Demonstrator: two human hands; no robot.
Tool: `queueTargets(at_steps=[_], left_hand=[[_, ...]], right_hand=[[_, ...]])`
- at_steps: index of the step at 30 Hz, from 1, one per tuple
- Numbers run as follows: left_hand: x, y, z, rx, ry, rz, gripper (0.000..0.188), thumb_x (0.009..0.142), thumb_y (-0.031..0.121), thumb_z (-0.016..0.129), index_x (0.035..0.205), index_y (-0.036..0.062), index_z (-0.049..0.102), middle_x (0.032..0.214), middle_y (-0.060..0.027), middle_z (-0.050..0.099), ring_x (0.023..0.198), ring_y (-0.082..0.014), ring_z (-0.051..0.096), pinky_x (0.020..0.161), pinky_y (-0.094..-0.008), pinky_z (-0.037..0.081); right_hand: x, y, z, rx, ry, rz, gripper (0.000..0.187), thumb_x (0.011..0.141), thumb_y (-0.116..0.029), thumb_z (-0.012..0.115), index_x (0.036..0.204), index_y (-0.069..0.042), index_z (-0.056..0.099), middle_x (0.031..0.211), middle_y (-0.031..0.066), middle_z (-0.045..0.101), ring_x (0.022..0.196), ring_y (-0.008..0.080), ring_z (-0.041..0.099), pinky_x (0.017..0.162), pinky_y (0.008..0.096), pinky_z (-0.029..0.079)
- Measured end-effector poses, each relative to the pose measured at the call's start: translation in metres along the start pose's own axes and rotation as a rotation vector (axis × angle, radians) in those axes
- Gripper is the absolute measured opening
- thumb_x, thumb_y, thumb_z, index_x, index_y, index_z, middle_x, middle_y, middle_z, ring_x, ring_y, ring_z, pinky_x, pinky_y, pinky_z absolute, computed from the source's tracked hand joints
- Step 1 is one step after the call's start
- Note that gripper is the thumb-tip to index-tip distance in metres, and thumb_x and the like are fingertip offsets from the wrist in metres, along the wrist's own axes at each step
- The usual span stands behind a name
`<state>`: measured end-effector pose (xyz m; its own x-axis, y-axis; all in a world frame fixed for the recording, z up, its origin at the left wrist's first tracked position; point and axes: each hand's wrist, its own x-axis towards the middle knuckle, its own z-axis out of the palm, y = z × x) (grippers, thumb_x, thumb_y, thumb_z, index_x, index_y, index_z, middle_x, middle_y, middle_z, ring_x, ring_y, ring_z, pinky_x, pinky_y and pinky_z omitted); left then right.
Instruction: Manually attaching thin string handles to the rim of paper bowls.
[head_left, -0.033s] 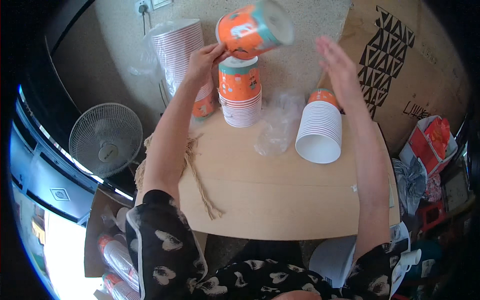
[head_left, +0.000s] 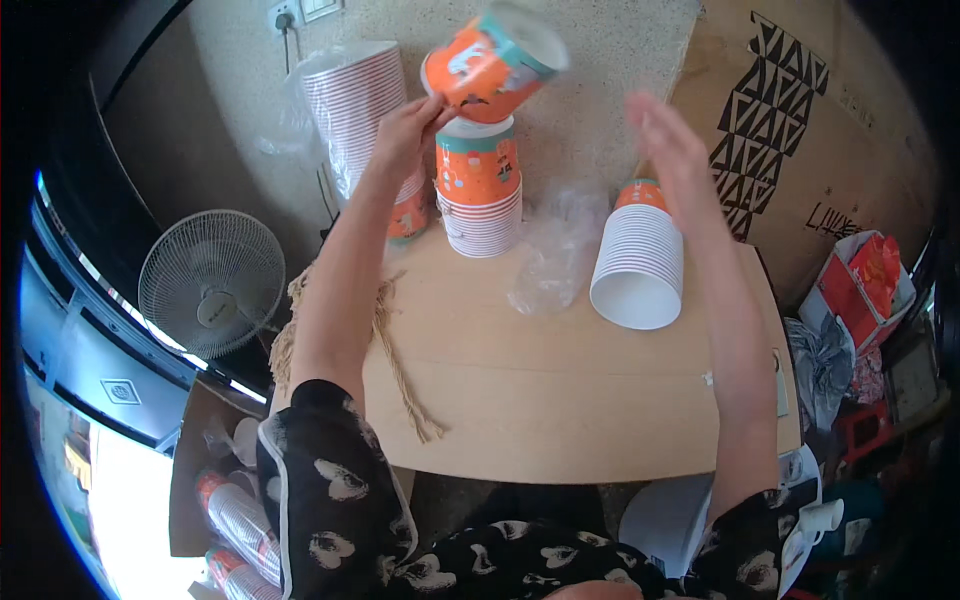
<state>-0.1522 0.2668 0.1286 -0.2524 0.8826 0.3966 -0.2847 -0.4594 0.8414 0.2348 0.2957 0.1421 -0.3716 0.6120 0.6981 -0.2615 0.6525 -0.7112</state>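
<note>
My left hand (head_left: 408, 132) grips an orange and teal paper cup (head_left: 490, 72) by its rim side, tilted with its base up to the right. Just below it, an upside-down stack of paper cups (head_left: 478, 205) stands on the table, orange on the top cup and white rims beneath. My right hand (head_left: 668, 145) is raised with fingers stretched out, holding nothing and slightly blurred. Under that hand, another stack of cups (head_left: 640, 255) lies on its side, its white open mouth toward me.
Behind my left hand, a tall cup stack in clear plastic (head_left: 358, 100) leans at the wall. A crumpled plastic bag (head_left: 555, 250) and a tasselled cord (head_left: 405, 385) lie on the wooden table (head_left: 560, 410). Left are a fan (head_left: 212, 283) and a box of cups (head_left: 188, 505); cardboard (head_left: 850, 130) stands right.
The cup in my left hand has shifted a little left and tilts more steeply. My right hand has dropped slightly.
</note>
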Motion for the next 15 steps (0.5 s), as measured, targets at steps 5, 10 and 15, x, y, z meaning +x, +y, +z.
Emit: queueTargets(at_steps=[5, 10, 15], left_hand=[[0.004, -0.053, -0.052, -0.305, 0.115, -0.115, 0.030, 0.102, 0.010, 0.061, 0.123, -0.0115, 0.058, 0.113, -0.0165, 0.066, 0.101, -0.0208, 0.070, 0.090, -0.0232, 0.061], [-0.007, -0.078, -0.034, -0.487, 0.200, -0.208, 0.018, 0.099, 0.006, 0.063, 0.111, -0.0077, 0.064, 0.107, -0.0165, 0.069, 0.097, -0.0207, 0.071, 0.083, -0.0186, 0.063], [-0.021, -0.094, -0.014, -0.459, 0.280, -0.225, 0.021, 0.100, 0.007, 0.063, 0.111, -0.0093, 0.063, 0.106, -0.0168, 0.069, 0.098, -0.0221, 0.071, 0.083, -0.0198, 0.064]], right_hand=[[-0.112, 0.017, -0.016, -0.187, -0.150, 0.221, 0.042, 0.097, -0.014, 0.060, 0.136, 0.001, 0.057, 0.134, 0.0118, 0.063, 0.127, 0.0220, 0.058, 0.109, 0.0362, 0.043], [-0.207, 0.027, -0.030, -0.089, -0.078, 0.405, 0.033, 0.097, -0.009, 0.060, 0.128, 0.003, 0.062, 0.123, 0.0102, 0.068, 0.110, 0.0162, 0.064, 0.097, 0.0318, 0.050], [-0.268, 0.025, -0.023, -0.069, -0.015, 0.492, 0.026, 0.097, -0.004, 0.060, 0.122, 0.004, 0.066, 0.114, 0.0078, 0.070, 0.102, 0.0135, 0.066, 0.091, 0.0275, 0.051]])
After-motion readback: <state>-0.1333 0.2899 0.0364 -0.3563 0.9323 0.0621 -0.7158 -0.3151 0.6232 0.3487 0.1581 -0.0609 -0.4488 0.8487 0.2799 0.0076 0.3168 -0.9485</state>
